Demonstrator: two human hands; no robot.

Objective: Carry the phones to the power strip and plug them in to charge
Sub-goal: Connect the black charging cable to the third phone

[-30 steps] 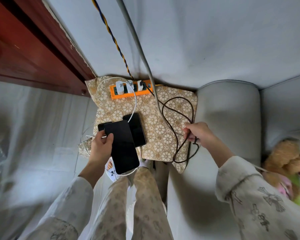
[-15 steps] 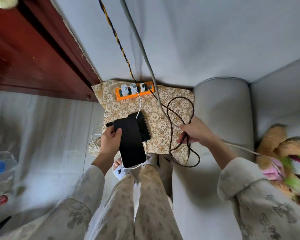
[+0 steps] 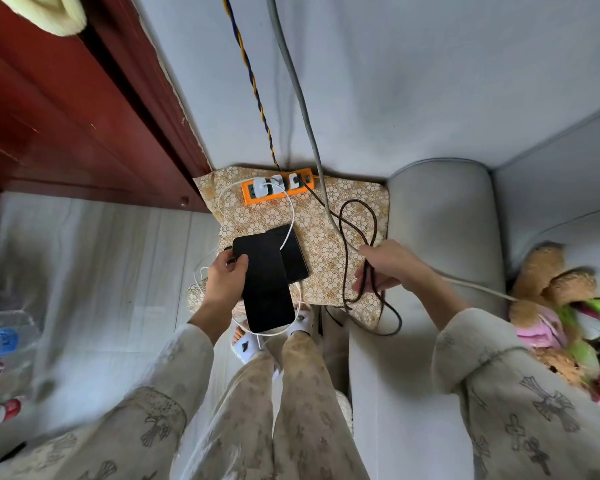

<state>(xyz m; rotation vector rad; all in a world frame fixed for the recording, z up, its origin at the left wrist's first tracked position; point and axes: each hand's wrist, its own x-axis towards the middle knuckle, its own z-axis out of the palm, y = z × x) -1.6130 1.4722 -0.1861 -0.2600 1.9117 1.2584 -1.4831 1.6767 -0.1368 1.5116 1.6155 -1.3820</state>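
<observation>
Left hand [image 3: 224,282] gripping two stacked black slab phones [image 3: 265,282] at frame centre, long axes toward orange plastic power strip [image 3: 248,195] above; right-hand fingers [image 3: 371,284] closed round dark braided cable [image 3: 355,216].

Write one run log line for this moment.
left hand: holds phones | right hand: holds dark cable | power strip: phones unplugged

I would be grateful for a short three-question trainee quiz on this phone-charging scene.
1. True or false: the left hand holds two dark phones.
2. What colour is the power strip?
3. The right hand has its grip on: A) a phone, B) the dark braided cable, C) the teddy bear.

Key: 1 true; 2 orange; 3 B.
</observation>
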